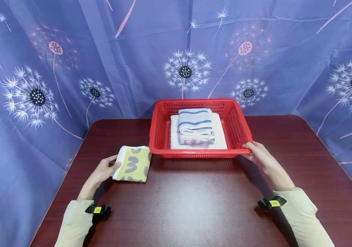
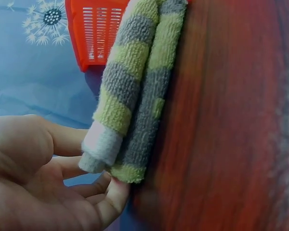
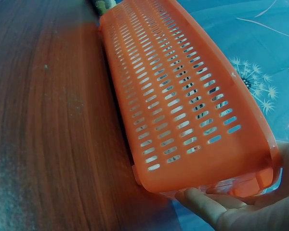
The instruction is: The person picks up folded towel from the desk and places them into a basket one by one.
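A folded yellow-green towel (image 1: 133,164) with grey patches and a white edge lies left of the basket. My left hand (image 1: 105,169) pinches its left edge, thumb on top and fingers underneath; the left wrist view shows the towel's folded layers (image 2: 127,91) from the side. A red slotted plastic basket (image 1: 198,151) stands at the back middle of the table. My right hand (image 1: 260,156) grips its front right corner, thumb over the rim. Inside the basket, a white towel with blue stripes (image 1: 195,118) lies on a pinkish folded cloth, above a larger white towel (image 1: 220,132).
The dark red-brown wooden table (image 1: 188,206) extends in front of the basket and to both sides. Behind and around it hangs a blue curtain (image 1: 138,68) with dandelion prints. Each wrist wears a black band, the left band (image 1: 98,209) and the right band (image 1: 272,202).
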Available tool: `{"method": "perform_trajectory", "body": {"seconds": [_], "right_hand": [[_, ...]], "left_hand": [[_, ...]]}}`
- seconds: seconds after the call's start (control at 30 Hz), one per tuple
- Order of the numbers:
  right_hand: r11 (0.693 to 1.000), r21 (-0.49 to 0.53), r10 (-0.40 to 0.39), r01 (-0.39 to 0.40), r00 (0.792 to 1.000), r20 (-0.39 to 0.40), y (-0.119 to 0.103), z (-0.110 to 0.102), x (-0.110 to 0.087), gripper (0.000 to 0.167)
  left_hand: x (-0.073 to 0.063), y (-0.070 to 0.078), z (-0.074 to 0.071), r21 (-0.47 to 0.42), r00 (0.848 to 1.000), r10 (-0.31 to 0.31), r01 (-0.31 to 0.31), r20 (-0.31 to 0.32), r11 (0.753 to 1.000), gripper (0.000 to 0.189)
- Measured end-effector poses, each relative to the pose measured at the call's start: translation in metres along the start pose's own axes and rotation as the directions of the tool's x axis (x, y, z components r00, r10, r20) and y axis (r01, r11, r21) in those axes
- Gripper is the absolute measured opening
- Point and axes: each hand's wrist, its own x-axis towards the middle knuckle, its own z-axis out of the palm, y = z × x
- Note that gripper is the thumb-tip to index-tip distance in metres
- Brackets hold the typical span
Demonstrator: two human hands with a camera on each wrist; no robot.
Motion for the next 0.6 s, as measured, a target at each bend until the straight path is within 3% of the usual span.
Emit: {"method": "perform_trajectory", "body": {"seconds": [0.37,0.6], "right_hand": [[0.999,0.023,-0.024,0.024,1.000,0.009,0.0023,0.0004,-0.0003,0.040],[1.000,0.019,-0.005,0.005,1.000,0.013,0.0015,0.0001,-0.0019,0.046]], "left_hand": [[-0.0054,-0.0001,0.0032,-0.020,0.999,0.002,-0.001,0.036,1.000,0.050],[-0.0070,-0.0005,0.0010,0.028,0.996,0.028,-0.030,0.087,0.999,0.050]]}}
